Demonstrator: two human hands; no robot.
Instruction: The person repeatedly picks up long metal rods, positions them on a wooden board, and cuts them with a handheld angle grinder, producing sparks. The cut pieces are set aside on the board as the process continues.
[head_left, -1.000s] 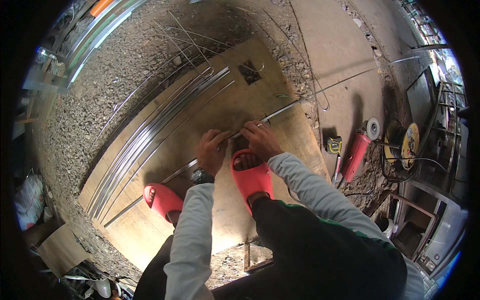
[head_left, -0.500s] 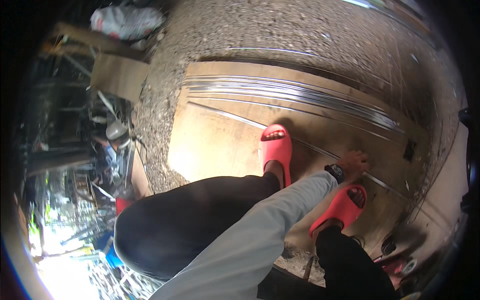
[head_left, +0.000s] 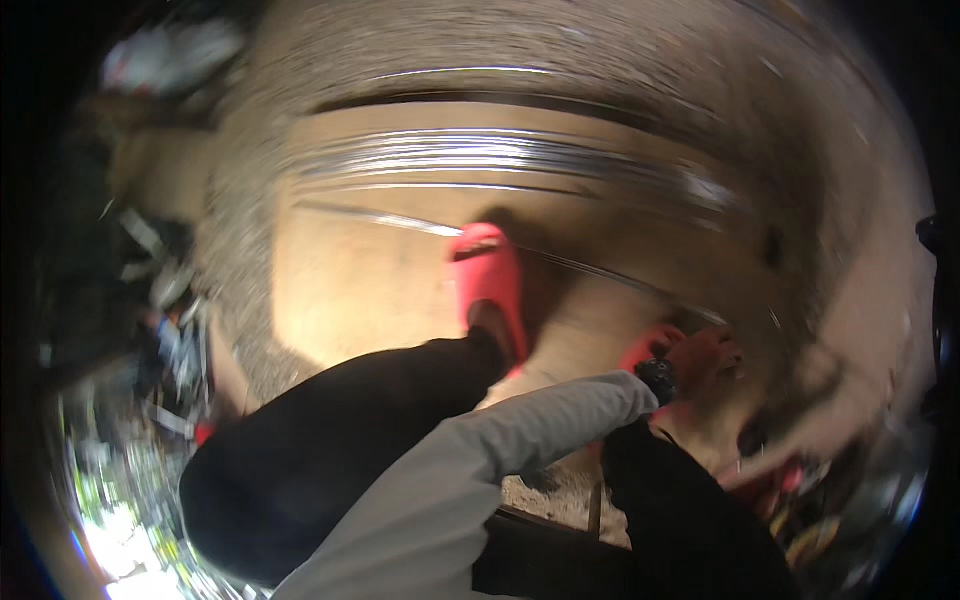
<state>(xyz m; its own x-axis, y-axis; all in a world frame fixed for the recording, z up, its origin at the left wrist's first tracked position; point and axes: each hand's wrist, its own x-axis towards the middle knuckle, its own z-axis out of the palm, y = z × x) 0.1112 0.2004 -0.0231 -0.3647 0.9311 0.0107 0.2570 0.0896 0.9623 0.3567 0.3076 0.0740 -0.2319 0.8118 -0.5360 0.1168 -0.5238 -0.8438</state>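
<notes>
My left hand [head_left: 703, 362], with a dark watch [head_left: 656, 380] on its wrist, reaches right in a grey sleeve, over the front of my right red slide sandal [head_left: 640, 350]. Motion smears its fingers, so I cannot tell whether they grip anything. Just beyond the hand runs a thin metal rod [head_left: 390, 218], slanting across a wooden board [head_left: 340, 290]. The rod passes at the toe of my left red slide sandal [head_left: 487, 270], which stands on the board. Several shiny rods [head_left: 450, 155] lie side by side along the board's far part. My right hand is out of view.
Gravelly ground [head_left: 500, 40] surrounds the board, with another thin rod [head_left: 460, 71] beyond its far edge. A whitish bag [head_left: 170, 55] lies at the far left. Blurred clutter stands along the left side, and reddish items [head_left: 775, 485] sit at the lower right.
The whole view has shifted, so board and rods appear further left, and the picture is more blurred. My left hand has drawn nearer, from beside the slanting rod to over the right sandal.
</notes>
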